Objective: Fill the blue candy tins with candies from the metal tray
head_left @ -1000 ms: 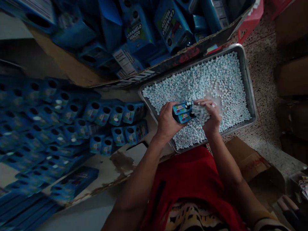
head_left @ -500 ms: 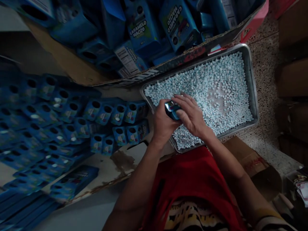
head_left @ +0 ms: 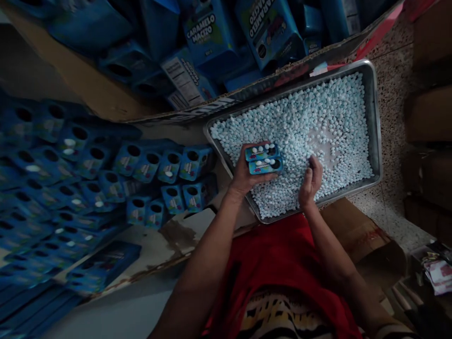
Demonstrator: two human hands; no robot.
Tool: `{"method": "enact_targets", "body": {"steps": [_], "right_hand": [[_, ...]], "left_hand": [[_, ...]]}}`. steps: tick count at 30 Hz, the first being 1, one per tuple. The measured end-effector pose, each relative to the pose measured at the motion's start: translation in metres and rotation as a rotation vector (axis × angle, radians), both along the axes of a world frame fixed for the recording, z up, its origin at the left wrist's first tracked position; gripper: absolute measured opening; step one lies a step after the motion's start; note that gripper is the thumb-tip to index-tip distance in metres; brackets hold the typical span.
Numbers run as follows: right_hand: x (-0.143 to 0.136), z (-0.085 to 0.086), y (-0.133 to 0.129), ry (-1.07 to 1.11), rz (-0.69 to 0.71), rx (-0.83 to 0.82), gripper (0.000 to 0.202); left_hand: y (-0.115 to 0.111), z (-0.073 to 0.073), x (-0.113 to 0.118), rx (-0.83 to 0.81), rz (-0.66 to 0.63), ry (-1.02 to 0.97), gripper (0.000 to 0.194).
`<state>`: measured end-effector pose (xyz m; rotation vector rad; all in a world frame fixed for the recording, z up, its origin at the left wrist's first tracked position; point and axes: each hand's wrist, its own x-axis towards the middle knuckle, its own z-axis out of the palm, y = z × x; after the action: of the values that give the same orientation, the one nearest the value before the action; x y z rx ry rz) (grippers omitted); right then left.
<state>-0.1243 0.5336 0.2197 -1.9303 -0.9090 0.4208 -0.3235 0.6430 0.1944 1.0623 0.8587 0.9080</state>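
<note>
Left hand [head_left: 244, 172] gripping two small blue boxes [head_left: 264, 161] above the near-left part of a metal tray [head_left: 376, 117]; right hand [head_left: 310, 183] off to their right, not touching them.

Boxes side by side, long sides together, thumb on one side and fingers on the other, hand closed snugly round their left end; white pieces sit at the top openings. Right hand half curled, thumb up, at the pale blue and white candies [head_left: 275, 117] filling the tray; can't tell if it has any. Rows of blue boxes [head_left: 190, 162] on the desk [head_left: 203, 219], left of the left hand.
</note>
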Motion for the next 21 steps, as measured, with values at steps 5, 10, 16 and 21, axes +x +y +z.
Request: {"method": "enact_targets", "body": {"steps": [5,10,16,21], "right_hand": [[-0.021,-0.003,0.048,0.344,-0.105,0.109,0.043],[-0.002,0.006,0.079,1.016,-0.344,0.182,0.031],[-0.002,0.054,0.083,1.130,-0.099,0.273,0.024],[-0.036,0.087,0.081,0.641,0.242,0.240,0.032]], "left_hand": [[0.015,-0.003,0.035,0.042,-0.181,-0.059,0.095],[0.020,0.030,0.033,0.214,-0.207,-0.055,0.085],[0.012,0.070,-0.002,0.514,-0.055,0.607,0.063],[0.006,0.077,0.001,0.468,-0.102,0.869,0.068]]}}
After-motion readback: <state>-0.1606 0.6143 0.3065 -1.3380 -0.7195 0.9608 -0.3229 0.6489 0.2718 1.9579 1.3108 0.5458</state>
